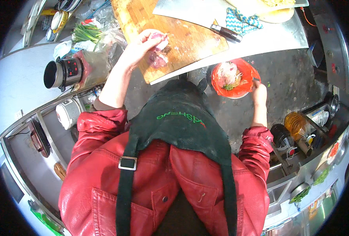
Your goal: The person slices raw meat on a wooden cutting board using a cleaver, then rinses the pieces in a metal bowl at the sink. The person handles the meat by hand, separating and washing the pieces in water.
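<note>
My left hand (146,44) pinches a pink and white piece of food (161,41) between thumb and fingers, over the left part of a wooden cutting board (189,44). Just below it, another purplish-pink piece (157,60) lies on the board; whether these are onion or meat is unclear. My right hand (260,90) is at the right rim of a red-lined waste bin (245,88), its fingers closed around a small dark object (255,79), mostly hidden. On the board's far side rests a broad cleaver blade (186,10); its dark handle (226,33) points right.
A blue-and-white cloth (242,22) lies beyond the handle on the pale worktop (280,37). Green scallions (87,33), plastic bags and a metal-and-black appliance (64,73) stand left. Shelves with cookware (295,124) are at the right.
</note>
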`<state>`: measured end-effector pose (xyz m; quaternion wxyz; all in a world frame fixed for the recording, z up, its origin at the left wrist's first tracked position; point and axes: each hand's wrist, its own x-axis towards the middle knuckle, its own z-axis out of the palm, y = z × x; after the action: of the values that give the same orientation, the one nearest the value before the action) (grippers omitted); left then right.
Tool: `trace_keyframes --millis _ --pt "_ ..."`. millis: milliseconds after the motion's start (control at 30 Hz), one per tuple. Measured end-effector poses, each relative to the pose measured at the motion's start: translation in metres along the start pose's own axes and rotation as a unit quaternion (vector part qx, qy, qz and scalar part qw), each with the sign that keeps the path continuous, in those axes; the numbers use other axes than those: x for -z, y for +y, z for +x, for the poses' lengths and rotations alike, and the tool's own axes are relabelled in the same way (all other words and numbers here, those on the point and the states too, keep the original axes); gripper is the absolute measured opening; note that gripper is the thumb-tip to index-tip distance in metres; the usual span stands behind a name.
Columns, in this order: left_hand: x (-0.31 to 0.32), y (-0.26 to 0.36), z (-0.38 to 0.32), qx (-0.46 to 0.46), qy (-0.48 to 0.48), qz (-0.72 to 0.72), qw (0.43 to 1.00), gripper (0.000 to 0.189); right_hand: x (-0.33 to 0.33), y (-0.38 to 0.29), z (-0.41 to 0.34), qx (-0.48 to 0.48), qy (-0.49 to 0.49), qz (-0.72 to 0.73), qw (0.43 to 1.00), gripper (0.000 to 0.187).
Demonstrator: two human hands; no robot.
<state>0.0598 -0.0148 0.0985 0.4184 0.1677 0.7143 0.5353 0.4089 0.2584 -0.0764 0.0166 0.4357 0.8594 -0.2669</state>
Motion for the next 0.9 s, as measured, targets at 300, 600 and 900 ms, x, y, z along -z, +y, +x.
trace_keyframes --millis 300,600,900 --pt "0.008 -0.001 -0.021 -0.003 0.044 -0.041 0.998 0.017 0.004 -0.010 -0.002 -0.037 0.041 -0.028 0.998 0.013" --pt "0.053 -0.007 -0.012 -0.039 0.064 -0.117 0.990 0.033 -0.042 0.030 -0.004 -0.138 -0.032 0.083 0.986 0.021" --pt "0.078 -0.045 -0.001 -0.085 -0.019 0.064 0.994 0.017 -0.013 -0.075 -0.016 0.038 0.095 0.016 0.995 0.026"
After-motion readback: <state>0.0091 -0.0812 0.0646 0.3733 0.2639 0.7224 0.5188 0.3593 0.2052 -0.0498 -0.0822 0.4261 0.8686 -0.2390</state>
